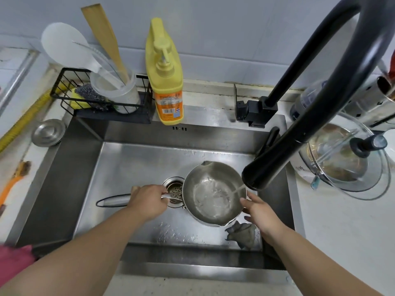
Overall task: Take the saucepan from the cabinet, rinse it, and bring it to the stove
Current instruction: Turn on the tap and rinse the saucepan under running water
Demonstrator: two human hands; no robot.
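Over sink point(89, 167), left hand point(147, 201) gripping saucepan point(210, 195) handle, faucet point(277, 159) running

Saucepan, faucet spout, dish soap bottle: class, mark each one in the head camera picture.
saucepan point(210, 199), head view, wet inner base
faucet spout point(259, 174), head view, black nozzle end
dish soap bottle point(168, 103), head view, orange label

Bright, even overhead light, soft glare on the wet sink point(136, 159) floor (edges bow hard, fisheye style), faucet point(303, 116) slightly blurred.
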